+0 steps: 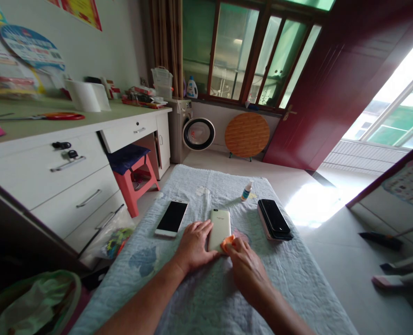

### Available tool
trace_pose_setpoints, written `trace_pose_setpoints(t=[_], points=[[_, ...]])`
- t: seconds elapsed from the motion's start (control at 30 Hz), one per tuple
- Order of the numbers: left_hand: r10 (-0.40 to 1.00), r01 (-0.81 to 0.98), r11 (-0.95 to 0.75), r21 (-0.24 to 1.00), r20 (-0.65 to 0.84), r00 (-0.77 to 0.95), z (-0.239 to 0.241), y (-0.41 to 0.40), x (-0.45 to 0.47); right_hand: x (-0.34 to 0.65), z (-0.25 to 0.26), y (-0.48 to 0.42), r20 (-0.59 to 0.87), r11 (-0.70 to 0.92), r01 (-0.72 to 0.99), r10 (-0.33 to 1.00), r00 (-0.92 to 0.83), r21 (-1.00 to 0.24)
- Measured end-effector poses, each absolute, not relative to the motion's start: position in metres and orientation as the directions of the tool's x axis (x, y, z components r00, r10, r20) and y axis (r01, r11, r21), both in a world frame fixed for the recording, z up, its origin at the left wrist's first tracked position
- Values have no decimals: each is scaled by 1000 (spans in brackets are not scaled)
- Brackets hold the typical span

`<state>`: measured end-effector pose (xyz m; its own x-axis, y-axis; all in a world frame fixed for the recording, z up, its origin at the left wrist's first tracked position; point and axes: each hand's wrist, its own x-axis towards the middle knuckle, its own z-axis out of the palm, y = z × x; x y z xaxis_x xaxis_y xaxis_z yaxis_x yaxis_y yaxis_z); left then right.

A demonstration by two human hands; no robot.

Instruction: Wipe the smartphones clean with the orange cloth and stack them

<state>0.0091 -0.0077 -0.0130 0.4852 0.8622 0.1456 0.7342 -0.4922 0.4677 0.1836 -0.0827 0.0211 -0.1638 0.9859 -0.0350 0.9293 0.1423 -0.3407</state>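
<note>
A pale gold phone [220,225] lies back-up on the light blue cloth-covered table [206,288]. My left hand [193,245] rests flat beside it, fingers spread and touching the phone's left edge. My right hand [243,263] pinches a small orange cloth [227,241] against the phone's near right corner. A white phone [172,217] with a dark screen lies to the left. At the right, a black phone [275,217] sits stacked on a pinkish one. A small dropper bottle [247,190] stands behind the gold phone.
A white desk with drawers [70,186] runs along the left, with a red stool [133,179] under it. A washing machine [192,130] and a round wooden board [247,135] stand by the far wall. A green bag [35,298] sits at the lower left.
</note>
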Motion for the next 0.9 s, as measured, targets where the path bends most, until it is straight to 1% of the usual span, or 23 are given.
trace_pose_setpoints(t=[0.17,0.27,0.4,0.6,0.77,0.9], points=[[862,726,-492,481,149,485,-15,-7,9,185,19,-70,4,146,930,988,-153,-336],[860,723,-492,486,140,491,-15,-7,9,188,17,-56,-17,134,936,989,-147,-325],[861,721,-485,495,129,491,-13,-7,8,188,18,-36,-52,89,954,993,-108,-285],[862,722,-477,500,109,494,-8,-7,9,188,14,-3,-12,82,970,996,-86,-228],[862,696,-486,528,162,480,-9,-8,9,189,13,15,-10,58,970,998,-63,-236],[855,676,-501,540,190,483,-8,-9,9,186,16,23,-11,92,966,995,-98,-240]])
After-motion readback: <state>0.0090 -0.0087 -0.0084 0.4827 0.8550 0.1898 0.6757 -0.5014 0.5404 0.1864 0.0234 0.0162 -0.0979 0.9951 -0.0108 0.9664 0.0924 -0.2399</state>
